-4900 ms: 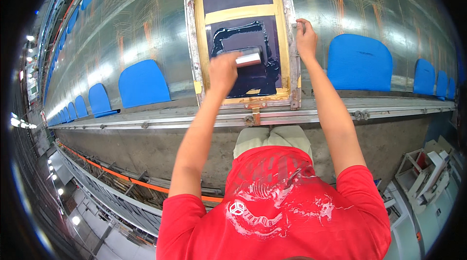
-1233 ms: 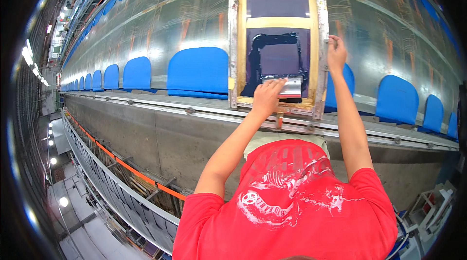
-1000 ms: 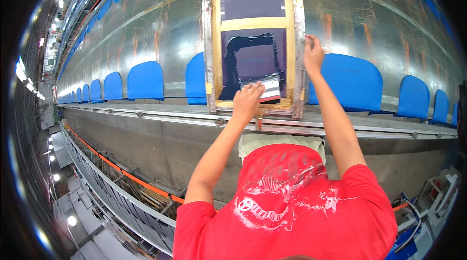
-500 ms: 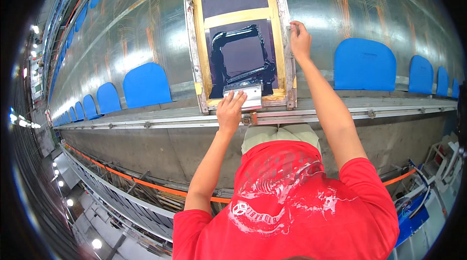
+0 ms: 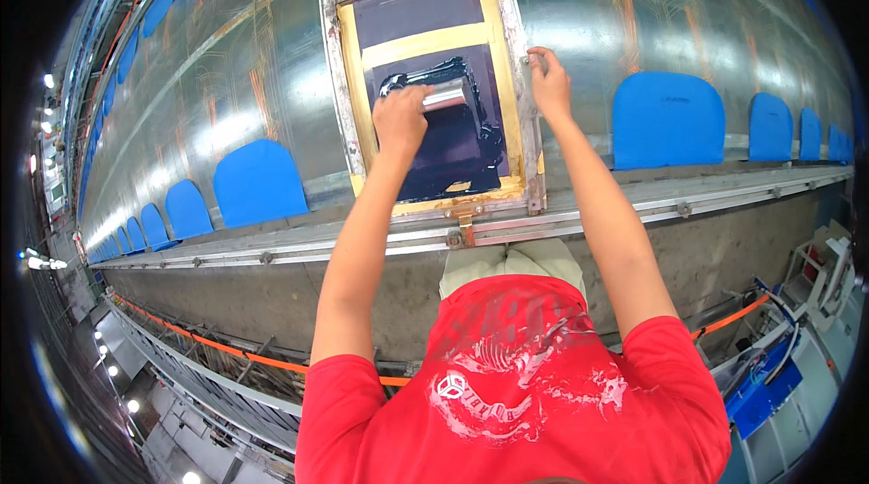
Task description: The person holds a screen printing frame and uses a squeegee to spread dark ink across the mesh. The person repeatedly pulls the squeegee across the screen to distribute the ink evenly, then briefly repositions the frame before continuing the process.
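A screen-printing frame (image 5: pixel 337 76) with a metal rim, yellow tape border and dark mesh lies on a long shiny table (image 5: pixel 226 86). My left hand (image 5: pixel 400 117) grips a squeegee (image 5: pixel 444 96) on the mesh, about halfway up the dark inked area, with a glossy ridge of black ink above it. My right hand (image 5: pixel 548 84) holds the frame's right edge. Both forearms reach up from my red shirt.
Blue fabric pieces lie in a row along the table, one (image 5: pixel 258 183) left of the frame and one (image 5: pixel 665 117) to its right. A metal rail (image 5: pixel 688 203) runs along the table's near edge. Blue bins and wiring (image 5: pixel 769 375) sit at lower right.
The squeegee in my left hand has moved from the near end of the mesh up toward the middle. The frame sits at a fresh spot between blue pieces.
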A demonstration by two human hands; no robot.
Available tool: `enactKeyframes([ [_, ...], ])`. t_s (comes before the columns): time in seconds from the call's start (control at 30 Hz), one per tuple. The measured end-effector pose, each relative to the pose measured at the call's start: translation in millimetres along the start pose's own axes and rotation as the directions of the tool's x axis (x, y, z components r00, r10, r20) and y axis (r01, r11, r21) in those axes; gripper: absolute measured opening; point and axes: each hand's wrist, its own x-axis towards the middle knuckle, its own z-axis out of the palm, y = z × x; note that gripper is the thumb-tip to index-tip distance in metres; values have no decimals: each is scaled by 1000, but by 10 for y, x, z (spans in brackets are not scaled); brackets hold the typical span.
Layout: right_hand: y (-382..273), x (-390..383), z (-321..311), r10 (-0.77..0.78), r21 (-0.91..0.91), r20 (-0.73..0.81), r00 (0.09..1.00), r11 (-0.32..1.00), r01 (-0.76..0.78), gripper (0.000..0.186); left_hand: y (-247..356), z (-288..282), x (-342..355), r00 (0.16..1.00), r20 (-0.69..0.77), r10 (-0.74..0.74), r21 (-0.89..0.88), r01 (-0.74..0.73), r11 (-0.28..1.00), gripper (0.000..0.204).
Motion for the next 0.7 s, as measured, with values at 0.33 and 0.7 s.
enactKeyframes([
  [0.33, 26, 68, 1, -10, -16, -6, 1000, 1000, 10, 22, 101, -48, -383, 994, -108, 30, -74, -38, 997, 32],
  [0.7, 36, -5, 110, -45, 142, -69, 997, 988, 54, 20, 261, -78, -677, 1000, -3, 26, 68, -26, 997, 30],
])
